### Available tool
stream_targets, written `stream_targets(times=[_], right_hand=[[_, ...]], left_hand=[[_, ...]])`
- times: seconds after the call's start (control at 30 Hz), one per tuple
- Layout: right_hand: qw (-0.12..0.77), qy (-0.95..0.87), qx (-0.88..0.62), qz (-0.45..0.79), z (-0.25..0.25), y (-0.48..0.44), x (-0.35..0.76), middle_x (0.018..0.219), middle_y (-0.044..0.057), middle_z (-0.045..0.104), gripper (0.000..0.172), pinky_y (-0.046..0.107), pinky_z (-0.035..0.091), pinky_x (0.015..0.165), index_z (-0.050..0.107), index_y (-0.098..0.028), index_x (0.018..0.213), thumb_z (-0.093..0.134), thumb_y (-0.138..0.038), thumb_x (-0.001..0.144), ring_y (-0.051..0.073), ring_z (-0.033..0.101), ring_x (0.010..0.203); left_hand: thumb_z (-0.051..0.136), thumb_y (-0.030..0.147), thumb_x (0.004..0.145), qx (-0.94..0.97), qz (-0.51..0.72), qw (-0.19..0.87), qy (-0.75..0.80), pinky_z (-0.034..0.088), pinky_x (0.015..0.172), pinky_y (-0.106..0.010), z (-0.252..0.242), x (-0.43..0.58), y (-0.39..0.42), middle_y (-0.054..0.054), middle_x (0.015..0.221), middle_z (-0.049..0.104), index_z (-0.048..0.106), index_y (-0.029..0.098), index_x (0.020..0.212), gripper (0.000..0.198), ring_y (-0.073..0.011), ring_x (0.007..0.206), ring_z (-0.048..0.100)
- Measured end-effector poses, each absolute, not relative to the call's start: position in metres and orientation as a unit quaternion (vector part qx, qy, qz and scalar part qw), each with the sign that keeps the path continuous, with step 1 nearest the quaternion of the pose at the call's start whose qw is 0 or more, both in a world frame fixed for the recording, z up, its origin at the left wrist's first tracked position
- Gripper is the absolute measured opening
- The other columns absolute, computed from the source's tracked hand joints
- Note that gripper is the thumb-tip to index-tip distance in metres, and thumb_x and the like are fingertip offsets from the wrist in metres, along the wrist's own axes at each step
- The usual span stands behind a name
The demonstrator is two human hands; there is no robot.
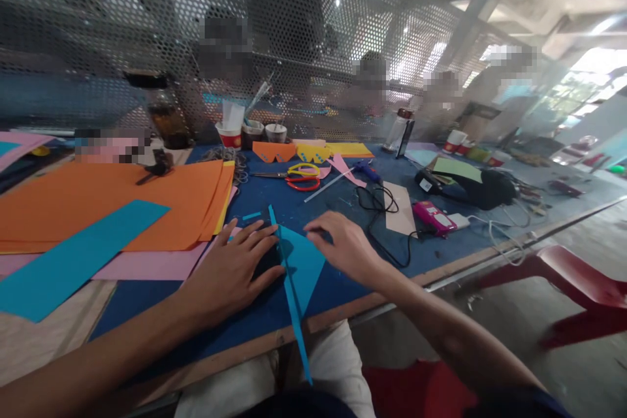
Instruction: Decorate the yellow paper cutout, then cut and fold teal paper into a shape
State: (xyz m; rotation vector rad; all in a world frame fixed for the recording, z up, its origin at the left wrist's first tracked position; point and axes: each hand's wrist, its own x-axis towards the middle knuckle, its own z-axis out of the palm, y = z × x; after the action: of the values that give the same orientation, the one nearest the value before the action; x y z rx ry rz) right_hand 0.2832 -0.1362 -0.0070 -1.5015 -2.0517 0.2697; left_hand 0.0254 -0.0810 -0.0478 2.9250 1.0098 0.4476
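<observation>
My left hand (238,261) lies flat on the blue table mat with its fingers spread, the fingertips against a narrow blue paper strip (296,317). That strip runs slantwise toward me, and its near end sticks out past the table edge. Beside it on the right is a flat piece of blue paper (306,264), partly under the strip. Just above this paper's right side hovers my right hand (343,245), fingers loosely bent and nothing visible in them. A small blue scrap (251,216) sits beyond my left fingertips.
Orange sheets (166,209) and a long blue paper piece (83,261) lie left. Beyond my hands are scissors (294,176), a glue gun (368,171) with a cord, and cut paper shapes (274,151). A pink device (434,218) lies right; a red stool (582,274) stands beside the table.
</observation>
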Motion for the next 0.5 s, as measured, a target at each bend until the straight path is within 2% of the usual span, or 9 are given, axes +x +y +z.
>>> stream_targets(times=[0.07, 0.17, 0.3, 0.5], right_hand=[[0.227, -0.76, -0.596, 0.123, -0.006, -0.099, 0.277, 0.112, 0.006, 0.075, 0.015, 0.033, 0.049, 0.092, 0.076, -0.021, 0.113, 0.065, -0.025, 0.102, 0.021, 0.067, 0.105], [0.206, -0.765, -0.596, 0.132, -0.009, -0.057, 0.266, 0.106, 0.007, 0.075, 0.014, 0.033, 0.048, 0.086, 0.079, -0.019, 0.106, 0.068, -0.026, 0.1, 0.022, 0.068, 0.1], [0.21, -0.768, -0.589, 0.139, -0.02, -0.036, 0.256, 0.099, 0.004, 0.074, 0.016, 0.029, 0.046, 0.08, 0.078, -0.021, 0.106, 0.074, -0.033, 0.096, 0.019, 0.067, 0.093], [0.23, -0.766, -0.584, 0.139, -0.031, -0.036, 0.254, 0.1, 0.003, 0.072, 0.028, 0.03, 0.044, 0.084, 0.075, -0.021, 0.108, 0.081, -0.042, 0.091, 0.018, 0.064, 0.095]], left_hand=[[0.048, 0.067, 0.103, 0.934, 0.152, 0.014, 0.323, 0.021, 0.126, -0.065, -0.048, 0.025, -0.081, -0.009, 0.155, 0.062, 0.064, 0.025, 0.135, 0.056, -0.036, 0.149, 0.047], [0.049, 0.067, 0.102, 0.932, 0.168, 0.019, 0.32, 0.018, 0.128, -0.063, -0.049, 0.025, -0.08, -0.008, 0.154, 0.063, 0.066, 0.026, 0.133, 0.053, -0.0343, 0.147, 0.05], [0.05, 0.065, 0.103, 0.932, 0.176, 0.014, 0.317, 0.019, 0.127, -0.064, -0.051, 0.025, -0.077, -0.009, 0.149, 0.067, 0.067, 0.025, 0.129, 0.051, -0.0348, 0.144, 0.053], [0.052, 0.061, 0.104, 0.935, 0.198, -0.002, 0.294, 0.023, 0.126, -0.062, -0.056, 0.024, -0.077, -0.011, 0.143, 0.07, 0.067, 0.023, 0.13, 0.049, -0.0346, 0.143, 0.054]])
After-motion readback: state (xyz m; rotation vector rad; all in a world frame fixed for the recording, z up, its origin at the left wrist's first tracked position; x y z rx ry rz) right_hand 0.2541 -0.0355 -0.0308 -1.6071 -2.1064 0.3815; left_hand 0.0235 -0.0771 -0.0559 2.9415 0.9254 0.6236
